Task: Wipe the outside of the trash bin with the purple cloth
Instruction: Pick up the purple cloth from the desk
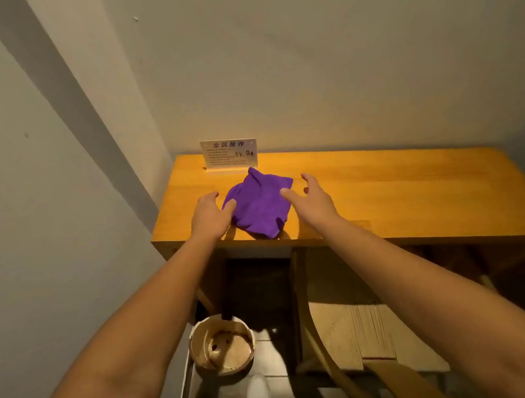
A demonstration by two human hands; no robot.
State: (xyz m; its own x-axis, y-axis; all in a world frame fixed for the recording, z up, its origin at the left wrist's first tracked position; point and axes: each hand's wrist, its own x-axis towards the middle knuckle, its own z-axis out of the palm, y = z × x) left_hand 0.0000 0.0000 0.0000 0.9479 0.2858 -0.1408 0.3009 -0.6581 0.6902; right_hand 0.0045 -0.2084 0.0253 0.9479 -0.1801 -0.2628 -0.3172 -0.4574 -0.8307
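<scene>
1. The purple cloth (259, 202) is a soft, fuzzy fabric, crumpled into a rough lump with two small peaks, one at its far edge and one near its front corner.
2. It lies on the desk (402, 188), a smooth wooden top with a warm orange sheen, close to the desk's front edge and toward its left end. Bunched as it is, the cloth shows no clear long axis; its widest spread runs roughly from far-left to near-right.
3. The left hand (210, 212) reaches over the desk with fingers loosely spread, its fingertips touching the cloth's left edge; it grips nothing.
4. The right hand (310, 197) sits just beside the cloth's right edge, fingers apart and slightly bent, one fingertip at the fabric; it holds nothing.
5. The trash bin (222, 347) stands on the floor below the desk's left end, round and open-topped, light wood in colour, mouth facing up, with dark stains inside.
6. A small white sign (229, 154) with printed characters stands upright at the desk's back edge, just behind the cloth.
7. A wooden chair (353, 333) with a woven seat is pushed under the desk, right of the bin.
8. A pale shoe (258, 394) rests on the tiled floor near the bin.
</scene>
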